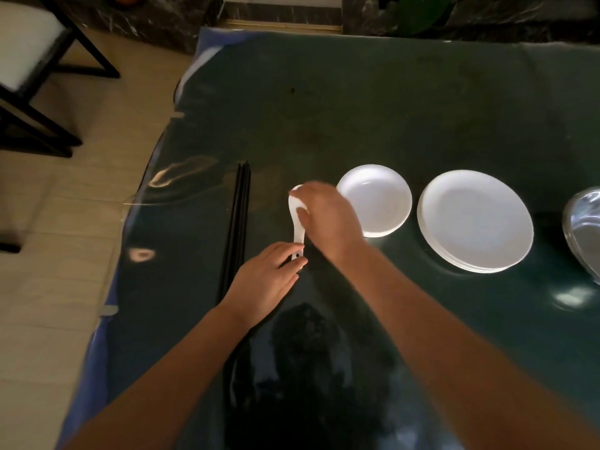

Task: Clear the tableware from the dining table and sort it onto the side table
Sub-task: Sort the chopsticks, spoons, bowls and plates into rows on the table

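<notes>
A white ceramic spoon (297,227) lies lengthwise on the dark green table (357,108). My left hand (264,282) pinches its handle end, and my right hand (328,219) grips its bowl end from above. Several black chopsticks (237,222) lie side by side just left of the spoon. To the right sit a small white dish (378,199) and a stack of larger white plates (475,220). At the right edge of the view, part of a clear glass bowl (584,222) shows.
A clear plastic cover lies over the table and wrinkles along its left edge (143,222). A dark-framed chair (29,76) with a white seat stands on the tiled floor at left. A dark marble wall (454,14) runs behind the table.
</notes>
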Tool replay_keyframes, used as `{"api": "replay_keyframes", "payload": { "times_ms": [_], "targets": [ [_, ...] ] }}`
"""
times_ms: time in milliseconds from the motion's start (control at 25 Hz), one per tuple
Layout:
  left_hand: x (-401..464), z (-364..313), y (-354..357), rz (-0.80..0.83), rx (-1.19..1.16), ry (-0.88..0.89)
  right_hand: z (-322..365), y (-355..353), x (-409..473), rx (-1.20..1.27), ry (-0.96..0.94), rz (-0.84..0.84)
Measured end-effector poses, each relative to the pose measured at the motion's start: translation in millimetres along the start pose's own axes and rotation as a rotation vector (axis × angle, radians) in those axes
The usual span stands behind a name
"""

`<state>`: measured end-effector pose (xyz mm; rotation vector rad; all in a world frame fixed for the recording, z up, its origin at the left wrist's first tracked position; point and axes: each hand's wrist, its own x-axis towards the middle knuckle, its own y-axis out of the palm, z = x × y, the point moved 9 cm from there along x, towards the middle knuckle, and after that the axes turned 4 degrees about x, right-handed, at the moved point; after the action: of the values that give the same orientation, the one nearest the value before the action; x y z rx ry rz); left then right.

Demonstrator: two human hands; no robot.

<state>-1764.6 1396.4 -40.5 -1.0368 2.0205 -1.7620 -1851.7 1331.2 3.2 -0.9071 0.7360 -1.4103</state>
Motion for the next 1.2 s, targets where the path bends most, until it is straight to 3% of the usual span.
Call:
{"api": "replay_keyframes", "payload": {
  "times_ms": [120,240,720,920,1200],
  "targets": [
    [1,2,7,0.000,0.011,0.011,-18,11,52,-0.216,-0.008,0.217],
    [1,5,12,-0.004,-0.012,0.006,-34,33,63,-0.210,-0.008,0.418],
    [36,30,11,-0.051,0.005,0.009,-49,36,106,-0.136,0.011,0.324],
    [51,36,12,-0.037,0.023,0.001,-68,32,131,0.167,0.262,0.494],
    [55,41,12,-0.028,0.040,-0.004,-67,35,140,0.137,0.226,0.491]
  ]
}}
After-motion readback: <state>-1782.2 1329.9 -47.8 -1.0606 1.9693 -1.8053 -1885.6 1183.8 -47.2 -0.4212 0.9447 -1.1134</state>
